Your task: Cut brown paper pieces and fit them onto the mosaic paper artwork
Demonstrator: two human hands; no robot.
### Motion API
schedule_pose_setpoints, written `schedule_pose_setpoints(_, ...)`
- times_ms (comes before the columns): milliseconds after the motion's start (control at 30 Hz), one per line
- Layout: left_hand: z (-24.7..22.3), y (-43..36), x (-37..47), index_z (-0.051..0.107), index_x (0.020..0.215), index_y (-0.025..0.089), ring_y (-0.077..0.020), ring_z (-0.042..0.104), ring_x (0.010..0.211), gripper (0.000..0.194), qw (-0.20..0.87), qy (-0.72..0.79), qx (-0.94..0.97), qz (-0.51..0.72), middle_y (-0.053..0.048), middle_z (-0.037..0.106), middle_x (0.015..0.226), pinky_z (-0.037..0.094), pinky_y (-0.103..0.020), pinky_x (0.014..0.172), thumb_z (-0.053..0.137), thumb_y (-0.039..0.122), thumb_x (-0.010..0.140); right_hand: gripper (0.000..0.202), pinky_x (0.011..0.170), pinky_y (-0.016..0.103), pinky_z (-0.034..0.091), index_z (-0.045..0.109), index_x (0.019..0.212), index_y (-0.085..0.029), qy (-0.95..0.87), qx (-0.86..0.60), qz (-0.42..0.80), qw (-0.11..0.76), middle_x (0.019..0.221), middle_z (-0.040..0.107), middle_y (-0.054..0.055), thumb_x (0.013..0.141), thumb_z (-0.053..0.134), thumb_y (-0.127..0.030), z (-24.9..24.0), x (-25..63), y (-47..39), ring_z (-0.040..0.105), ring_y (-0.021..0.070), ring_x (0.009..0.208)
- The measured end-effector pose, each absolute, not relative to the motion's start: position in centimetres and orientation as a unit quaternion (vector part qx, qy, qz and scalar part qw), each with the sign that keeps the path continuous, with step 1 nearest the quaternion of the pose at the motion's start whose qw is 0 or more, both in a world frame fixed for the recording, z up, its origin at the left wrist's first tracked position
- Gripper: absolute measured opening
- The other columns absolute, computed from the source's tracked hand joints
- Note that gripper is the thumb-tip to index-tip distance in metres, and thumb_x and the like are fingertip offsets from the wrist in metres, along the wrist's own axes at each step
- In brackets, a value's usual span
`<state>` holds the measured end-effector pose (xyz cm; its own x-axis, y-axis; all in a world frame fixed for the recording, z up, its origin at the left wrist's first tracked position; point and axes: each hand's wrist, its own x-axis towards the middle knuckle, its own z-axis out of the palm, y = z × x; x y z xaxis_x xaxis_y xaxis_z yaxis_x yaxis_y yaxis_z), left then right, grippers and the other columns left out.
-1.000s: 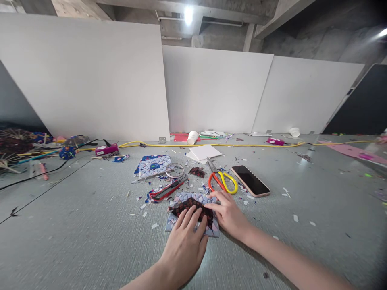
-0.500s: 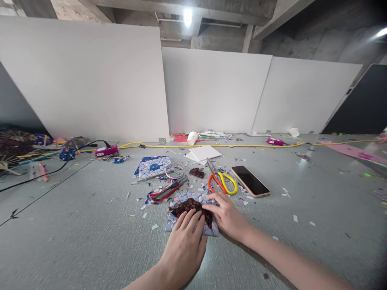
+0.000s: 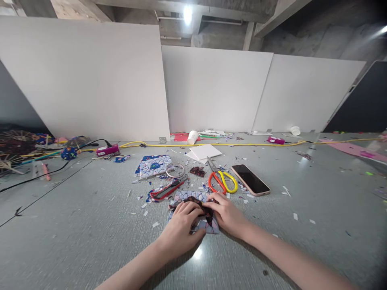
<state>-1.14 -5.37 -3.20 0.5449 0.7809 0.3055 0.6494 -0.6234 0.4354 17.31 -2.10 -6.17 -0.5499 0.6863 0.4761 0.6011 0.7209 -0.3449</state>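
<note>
A dark cloth piece with a reddish-brown pattern (image 3: 208, 215) lies over a light blue-and-pink mosaic-patterned square board (image 3: 193, 195). My left hand (image 3: 181, 225) rests on the cloth's left part with its fingers bent over it; the thumb reaches along the near side. At the cloth's right edge, my right hand (image 3: 226, 211) has its index finger and thumb closed on the fabric. Both hands hide much of the cloth and board. Just beyond them are scissors with orange and yellow handles (image 3: 223, 182), a red utility knife (image 3: 169, 189) and a small dark cloth scrap (image 3: 197, 171).
A phone (image 3: 250, 180) lies to the right. Farther off are a tape roll (image 3: 175, 170), patterned squares (image 3: 155, 166), white boards (image 3: 205, 152) and a tipped paper cup (image 3: 192, 137). A yellow cable (image 3: 242, 145) crosses before white panels (image 3: 216, 88). Scraps litter the surface.
My left hand has gone from lying nearly flat on the cloth to bent fingers with the thumb spread away, its wrist shifting left. The right hand stays nearly in place.
</note>
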Motion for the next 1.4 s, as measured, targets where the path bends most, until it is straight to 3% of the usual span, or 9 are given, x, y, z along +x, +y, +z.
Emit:
schedule_pose_setpoints(233, -3.1, -5.1, -1.5, 0.057, 0.101, 0.021, -0.0213, 0.047, 0.097, 0.026, 0.130, 0.386, 0.883, 0.232, -0.005, 0.056, 0.100, 0.038, -0.038, 0.087, 0.053, 0.022, 0.075, 0.030, 0.083, 0.033, 0.041, 0.059, 0.101, -0.019, -0.878, -0.369, 0.069, 0.296, 0.096, 0.054, 0.006, 0.081, 0.042, -0.006, -6.1, 17.3, -2.1, 0.046, 0.0173, 0.093)
schedule_pose_setpoints(467, -2.6, -4.2, -2.7, 0.049, 0.111, 0.021, -0.0201, 0.048, 0.099, 0.037, 0.169, 0.355, 0.896, 0.206, -0.006, 0.055, 0.106, 0.038, -0.037, 0.088, 0.053, 0.020, 0.075, 0.032, 0.084, 0.033, 0.041, 0.058, 0.101, -0.018, -0.882, -0.367, 0.070, 0.288, 0.097, 0.053, 0.006, 0.079, 0.043, -0.004, -5.8, 17.3, -2.2, 0.046, 0.0174, 0.095)
schedule_pose_setpoints(700, -2.1, -4.0, -3.1, 0.058, 0.094, 0.023, -0.0201, 0.046, 0.102, 0.019, 0.087, 0.292, 0.939, 0.163, -0.006, 0.054, 0.104, 0.037, -0.036, 0.088, 0.044, 0.017, 0.082, 0.032, 0.083, 0.033, 0.041, 0.058, 0.102, -0.019, -0.882, -0.371, 0.060, 0.283, 0.096, 0.053, 0.006, 0.079, 0.042, -0.004, -5.8, 17.3, -2.2, 0.046, 0.0177, 0.094)
schedule_pose_setpoints(967, -2.3, -3.8, -3.0, 0.047, 0.116, 0.021, -0.0179, 0.048, 0.103, 0.033, 0.115, 0.320, 0.922, 0.184, -0.006, 0.056, 0.110, 0.036, -0.035, 0.091, 0.040, 0.016, 0.084, 0.030, 0.083, 0.034, 0.042, 0.058, 0.100, -0.018, -0.885, -0.368, 0.054, 0.281, 0.095, 0.053, 0.006, 0.080, 0.040, -0.004, -5.8, 17.2, -2.2, 0.047, 0.0176, 0.093)
schedule_pose_setpoints(1233, -3.0, -3.7, -2.9, 0.047, 0.115, 0.021, -0.0174, 0.046, 0.105, 0.038, 0.164, 0.348, 0.900, 0.205, -0.005, 0.053, 0.114, 0.037, -0.034, 0.092, 0.044, 0.012, 0.078, 0.031, 0.084, 0.034, 0.041, 0.058, 0.100, -0.018, -0.884, -0.372, 0.066, 0.276, 0.096, 0.052, 0.006, 0.080, 0.040, -0.004, -5.7, 17.4, -2.3, 0.046, 0.0178, 0.094)
schedule_pose_setpoints(1400, -3.2, -3.7, -3.1, 0.031, 0.129, 0.022, -0.0188, 0.046, 0.106, 0.054, 0.162, 0.366, 0.893, 0.207, -0.006, 0.053, 0.114, 0.037, -0.037, 0.092, 0.046, 0.014, 0.078, 0.034, 0.084, 0.034, 0.041, 0.058, 0.102, -0.020, -0.883, -0.368, 0.065, 0.283, 0.097, 0.052, 0.005, 0.078, 0.042, -0.002, -5.7, 17.4, -2.2, 0.046, 0.0178, 0.094)
